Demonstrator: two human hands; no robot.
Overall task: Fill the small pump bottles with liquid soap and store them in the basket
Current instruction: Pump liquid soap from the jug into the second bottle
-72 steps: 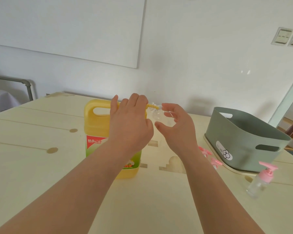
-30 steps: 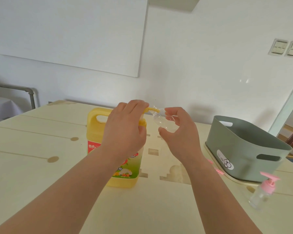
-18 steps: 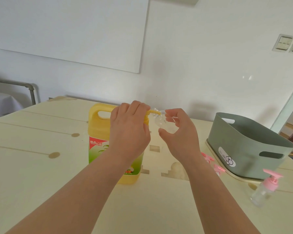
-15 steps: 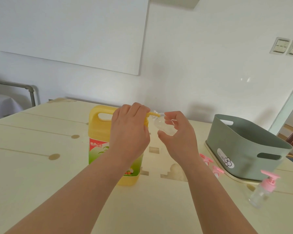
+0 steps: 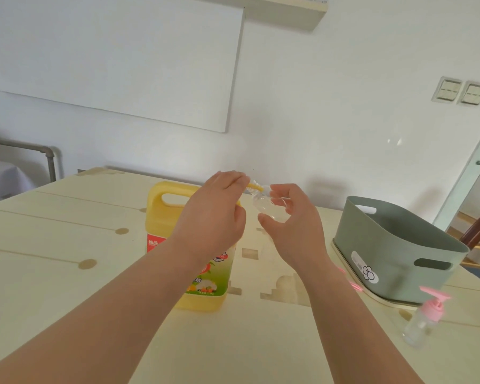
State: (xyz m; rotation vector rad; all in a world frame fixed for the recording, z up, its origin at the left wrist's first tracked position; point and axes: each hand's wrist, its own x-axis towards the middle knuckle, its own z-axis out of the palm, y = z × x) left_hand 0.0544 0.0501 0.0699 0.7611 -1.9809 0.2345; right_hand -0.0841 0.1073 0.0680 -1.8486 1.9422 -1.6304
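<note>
The small clear bottle sits in the right hand, pinched between the thumb below and the curled fingertips above. Its open neck is tipped up against the tip of the dispenser pump. The left hand lies over that pump, fingers curled down across its head, on top of the yellow soap jug. I judge the bottle light, thin-walled and easy to squash, and slick once soap runs on it, so a hold round the body just under the shoulder suits it, firm but not squeezing. The jug looks heavy enough to stay put under the press. Its label, below the left wrist, shows a red band with white characters, half hidden and not readable. To the right of the right-hand fingers the green basket carries a white sticker with print too small to read and a flower mark. Nearer, a pink-capped pump bottle stands on the table.
</note>
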